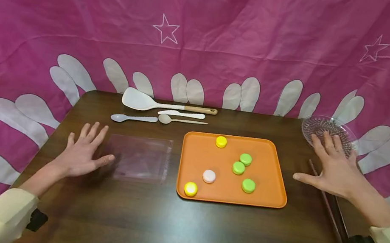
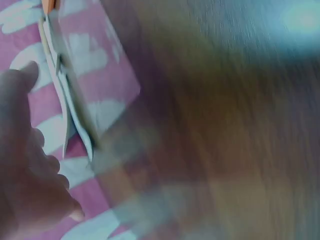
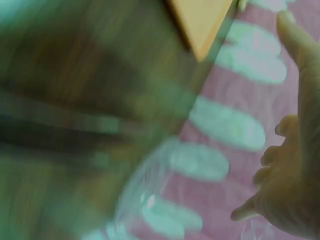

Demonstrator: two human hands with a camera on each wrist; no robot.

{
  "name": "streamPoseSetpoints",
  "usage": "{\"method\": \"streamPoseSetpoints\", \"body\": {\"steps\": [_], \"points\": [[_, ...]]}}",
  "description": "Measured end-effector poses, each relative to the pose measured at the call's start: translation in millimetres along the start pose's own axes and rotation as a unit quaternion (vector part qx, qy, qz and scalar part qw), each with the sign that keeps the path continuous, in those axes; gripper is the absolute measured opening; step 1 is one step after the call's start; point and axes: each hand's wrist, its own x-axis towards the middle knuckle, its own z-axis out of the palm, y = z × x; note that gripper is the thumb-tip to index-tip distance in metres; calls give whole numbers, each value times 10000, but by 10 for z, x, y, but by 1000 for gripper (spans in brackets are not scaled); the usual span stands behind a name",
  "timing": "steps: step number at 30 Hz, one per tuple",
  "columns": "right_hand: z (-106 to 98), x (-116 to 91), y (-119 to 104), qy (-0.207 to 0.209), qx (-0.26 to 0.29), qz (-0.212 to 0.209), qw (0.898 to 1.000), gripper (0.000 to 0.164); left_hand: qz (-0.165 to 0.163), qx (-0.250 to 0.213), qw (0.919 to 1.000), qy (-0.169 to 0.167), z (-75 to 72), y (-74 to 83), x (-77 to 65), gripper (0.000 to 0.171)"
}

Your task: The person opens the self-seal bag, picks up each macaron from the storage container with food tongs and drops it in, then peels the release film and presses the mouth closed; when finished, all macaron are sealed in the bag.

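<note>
Left hand (image 1: 82, 154): fingers spread, nothing held, near the bag. Clear plastic bag (image 1: 142, 159): flat on the counter (image 1: 176, 230), left of the orange tray (image 1: 193, 155); I judge it light, limp, slippery, best pinched at an edge. Right hand (image 1: 337, 171): likewise spread and unladen, overlapping the dish in my head view. Clear patterned dish (image 1: 312, 126): far right corner; probably stiff, slick (glass or plastic, I cannot tell), possibly fragile; take the rim.
</note>
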Motion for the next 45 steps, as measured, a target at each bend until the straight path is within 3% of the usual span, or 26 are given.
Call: {"method": "streamPoseSetpoints", "body": {"steps": [4,10,14,20,23,26,35,40,45], "points": [[173,150,-407,260,191,-735,9968,105,430,-426,9981,-92,192,98,157,81],[454,586,-1454,410,566,-1992,9775,75,717,-872,9936,14,392,194,333,53],[644,942,-2142,-229,378,-2463,9682,67,806,-1085,9908,105,481,216,397,55],[906,1398,-2773,-1250,-133,-2367,9634,73,912,-1247,9880,38,565,210,462,62],[1036,1494,-2931,-1473,-374,-2290,9615,76,883,-1229,9884,-112,589,186,450,66],[1132,1546,-3006,-1420,-551,-2156,9645,75,887,-1213,9886,-114,607,160,447,66],[1168,1590,-3046,-1305,-567,-2046,9684,52,603,-1366,9886,-181,543,139,493,65],[1120,1607,-3050,-1501,-507,-1891,9691,71,316,-1365,9900,-153,490,136,522,59],[1164,1577,-3057,-1743,-482,-1829,9664,78,288,-1521,9879,98,605,118,479,48]]}}
